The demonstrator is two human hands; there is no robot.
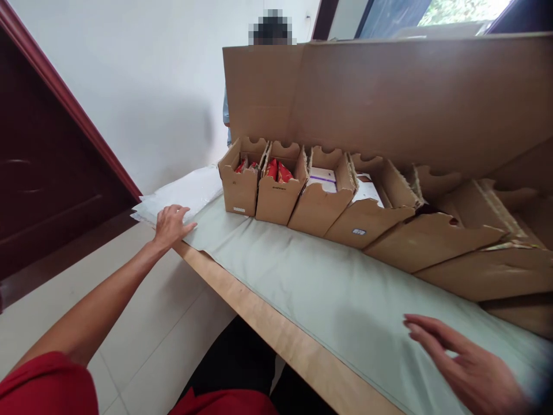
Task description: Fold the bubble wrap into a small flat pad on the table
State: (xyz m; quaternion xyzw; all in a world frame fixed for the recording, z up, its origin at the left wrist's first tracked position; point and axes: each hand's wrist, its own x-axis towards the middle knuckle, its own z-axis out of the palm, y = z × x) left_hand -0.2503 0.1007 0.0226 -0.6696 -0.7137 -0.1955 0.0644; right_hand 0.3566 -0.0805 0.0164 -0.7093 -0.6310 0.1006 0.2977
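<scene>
At the table's left end lies a stack of white, translucent plastic sheets or bags [190, 187]. My left hand [171, 223] rests on the near edge of that stack, fingers spread and thumb apart. Over the right part of the pale green cloth [298, 271] hovers my right hand [470, 357], its fingers stretched forward and nothing visible in them. Beyond it stands a row of open cardboard bins [279, 202]. Red packets [284, 173] sit in the two leftmost bins, white boxes [323, 178] in the third, and a white item [367, 190] in the fourth.
Behind the bins rises a tall cardboard panel [380, 92]. A person [226, 112] is partly hidden behind it. The table's wooden edge [259, 311] runs diagonally in front of me. A dark red door [52, 155] stands at the left beside a white wall.
</scene>
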